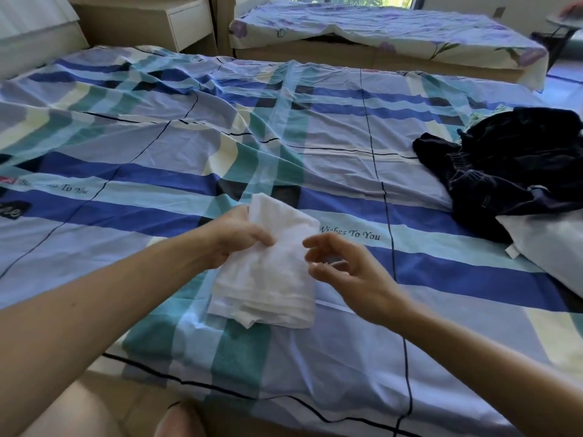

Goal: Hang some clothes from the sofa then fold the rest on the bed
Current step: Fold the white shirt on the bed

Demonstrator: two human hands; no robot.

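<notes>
A folded white garment (268,279) lies near the front edge of the bed (157,152), which has a blue, teal and cream plaid sheet. My left hand (239,234) pinches the garment's upper left part and lifts it off the sheet. My right hand (340,263) hovers just right of the garment with fingers loosely curled and holds nothing. A heap of dark navy clothes (504,171) sits at the right side of the bed.
A white pillow (549,247) lies at the right edge below the dark heap. A second bed with a floral sheet (378,29) stands behind. A pale wooden nightstand (151,23) is at the back left. A small round table (564,20) sits at the far right.
</notes>
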